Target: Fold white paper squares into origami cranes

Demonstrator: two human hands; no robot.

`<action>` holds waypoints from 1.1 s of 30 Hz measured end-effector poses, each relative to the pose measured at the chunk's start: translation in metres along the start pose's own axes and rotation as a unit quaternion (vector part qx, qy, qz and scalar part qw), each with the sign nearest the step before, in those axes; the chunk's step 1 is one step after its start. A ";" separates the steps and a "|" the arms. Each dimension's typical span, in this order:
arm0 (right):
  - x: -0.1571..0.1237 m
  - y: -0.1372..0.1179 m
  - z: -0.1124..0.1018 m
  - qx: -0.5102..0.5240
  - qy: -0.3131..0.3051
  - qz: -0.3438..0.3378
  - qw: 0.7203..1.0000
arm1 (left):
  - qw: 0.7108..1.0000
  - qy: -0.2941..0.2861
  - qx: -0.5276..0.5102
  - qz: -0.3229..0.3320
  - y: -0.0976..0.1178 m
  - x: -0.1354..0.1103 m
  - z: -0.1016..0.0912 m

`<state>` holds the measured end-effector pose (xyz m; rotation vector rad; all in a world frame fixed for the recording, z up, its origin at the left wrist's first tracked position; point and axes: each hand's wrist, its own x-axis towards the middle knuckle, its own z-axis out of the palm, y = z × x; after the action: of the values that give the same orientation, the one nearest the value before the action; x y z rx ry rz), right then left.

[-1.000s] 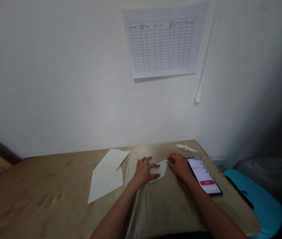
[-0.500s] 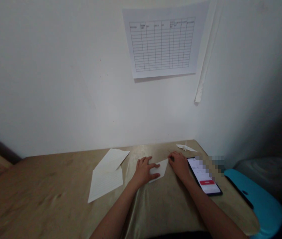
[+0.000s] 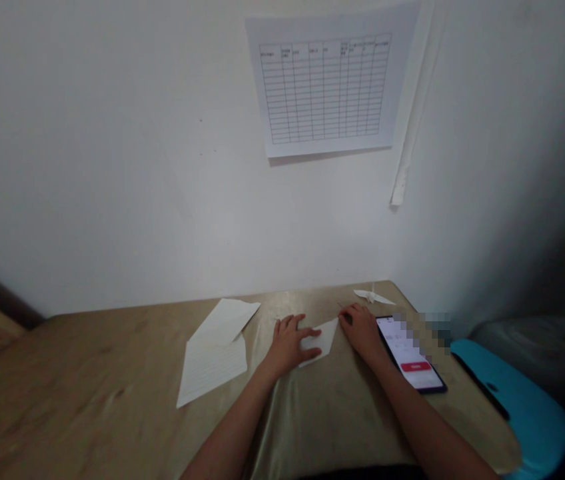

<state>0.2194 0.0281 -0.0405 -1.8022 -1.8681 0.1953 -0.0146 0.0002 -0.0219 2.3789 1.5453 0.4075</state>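
A small folded white paper (image 3: 321, 341) lies on the tan table (image 3: 112, 373). My left hand (image 3: 290, 342) rests flat on the paper's left part, fingers spread and thumb across it. My right hand (image 3: 361, 329) sits at the paper's right tip with its fingers curled down against the table, touching the corner. Whether anything is pinched in them I cannot make out.
Lined white sheets (image 3: 217, 350) lie left of my hands. A lit phone (image 3: 409, 353) lies by my right wrist. A small folded paper figure (image 3: 373, 295) sits near the wall. A blue object (image 3: 512, 400) stands off the table's right edge. A printed table chart (image 3: 325, 87) hangs on the wall.
My right hand has slid slightly to the right along the paper's tip. My left hand and the paper have stayed put.
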 end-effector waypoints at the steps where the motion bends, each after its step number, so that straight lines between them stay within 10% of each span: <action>1: 0.000 0.000 0.000 0.001 -0.001 -0.003 1.000 | 1.000 0.002 -0.001 -0.001 0.000 0.000 0.000; 33: -0.019 -0.003 -0.014 0.058 -0.105 -0.063 0.991 | 1.000 0.003 0.007 0.004 -0.001 -0.001 0.000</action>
<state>0.2224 0.0058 -0.0325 -1.6322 -2.0616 0.4545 -0.0153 -0.0003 -0.0222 2.3968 1.5470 0.4072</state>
